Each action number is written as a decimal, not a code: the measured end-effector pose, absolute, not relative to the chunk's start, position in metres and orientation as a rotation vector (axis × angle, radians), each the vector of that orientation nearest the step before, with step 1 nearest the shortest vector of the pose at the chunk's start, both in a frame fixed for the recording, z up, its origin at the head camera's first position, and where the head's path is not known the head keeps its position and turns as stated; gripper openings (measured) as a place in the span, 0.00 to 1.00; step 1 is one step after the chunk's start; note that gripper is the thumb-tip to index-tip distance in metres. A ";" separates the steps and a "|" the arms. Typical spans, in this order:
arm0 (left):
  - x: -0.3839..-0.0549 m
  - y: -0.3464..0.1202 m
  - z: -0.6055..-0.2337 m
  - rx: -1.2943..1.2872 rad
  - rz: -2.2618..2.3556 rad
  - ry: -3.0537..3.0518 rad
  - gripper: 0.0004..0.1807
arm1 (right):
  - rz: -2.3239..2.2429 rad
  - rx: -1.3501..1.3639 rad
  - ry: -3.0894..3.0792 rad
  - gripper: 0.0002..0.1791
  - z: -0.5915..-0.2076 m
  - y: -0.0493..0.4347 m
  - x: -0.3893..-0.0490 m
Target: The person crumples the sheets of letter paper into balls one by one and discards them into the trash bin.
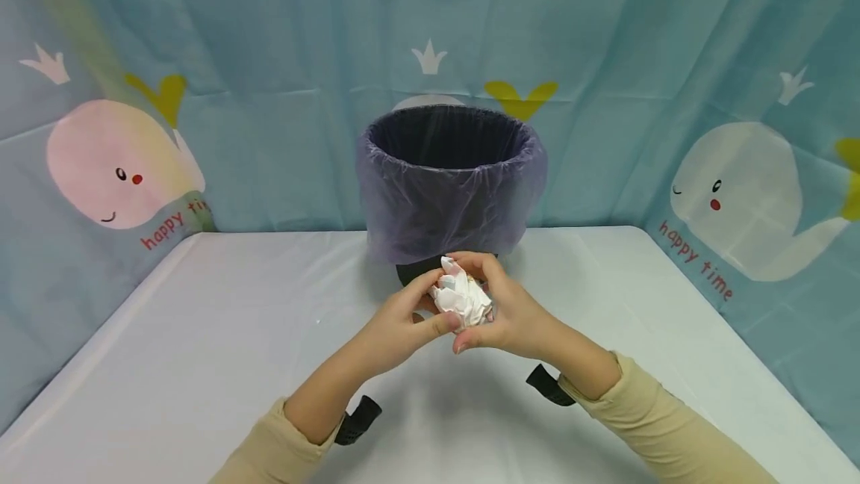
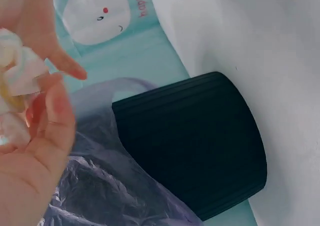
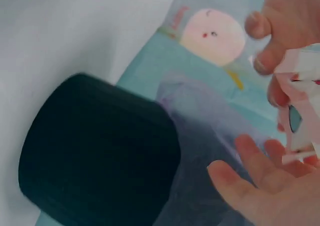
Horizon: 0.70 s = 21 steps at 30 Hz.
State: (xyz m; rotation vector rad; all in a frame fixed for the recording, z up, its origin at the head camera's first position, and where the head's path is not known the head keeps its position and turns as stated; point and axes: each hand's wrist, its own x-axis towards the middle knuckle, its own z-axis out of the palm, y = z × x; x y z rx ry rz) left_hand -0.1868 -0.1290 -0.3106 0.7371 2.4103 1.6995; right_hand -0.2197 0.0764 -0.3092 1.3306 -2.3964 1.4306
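Observation:
A crumpled ball of white paper (image 1: 462, 297), with some colored print showing, is held between both hands above the table. My left hand (image 1: 403, 325) curls its fingers and thumb around the left side of the ball. From the other side, my right hand (image 1: 516, 314) cups it with bent fingers and thumb. In the right wrist view, pink and dark print shows on the folded paper (image 3: 302, 106). Just beyond the hands stands a black trash can (image 2: 190, 146), lined with a translucent purple bag (image 1: 446, 208) folded over its rim.
A white-covered table (image 1: 235, 334) lies under the hands. Blue curtains (image 1: 289, 95) with cartoon whales surround its back and sides. Black straps (image 1: 358, 420) hang by the beige sleeves (image 1: 275, 443).

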 end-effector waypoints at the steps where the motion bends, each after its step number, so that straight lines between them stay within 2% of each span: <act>1: -0.186 -0.129 -0.310 0.714 1.728 2.400 0.37 | 1.425 1.344 -2.422 0.59 -0.309 0.076 -0.219; 5: -0.184 -0.126 -0.308 0.561 1.891 2.272 0.35 | 1.260 1.348 -2.485 0.64 -0.307 0.076 -0.218; 7: -0.183 -0.124 -0.308 0.475 1.960 2.196 0.34 | 1.193 1.354 -2.488 0.63 -0.307 0.075 -0.219; 13: -0.183 -0.119 -0.311 0.251 2.161 1.992 0.27 | 1.222 1.396 -2.511 0.41 -0.302 0.069 -0.221; 16: -0.183 -0.119 -0.314 0.232 2.198 1.937 0.31 | 1.349 1.370 -2.475 0.36 -0.303 0.068 -0.223; 18: -0.183 -0.119 -0.317 0.267 2.169 1.919 0.35 | 1.433 1.342 -2.411 0.36 -0.304 0.067 -0.223; 21: -0.182 -0.119 -0.318 0.353 2.146 1.876 0.36 | 1.425 1.315 -2.328 0.43 -0.307 0.066 -0.224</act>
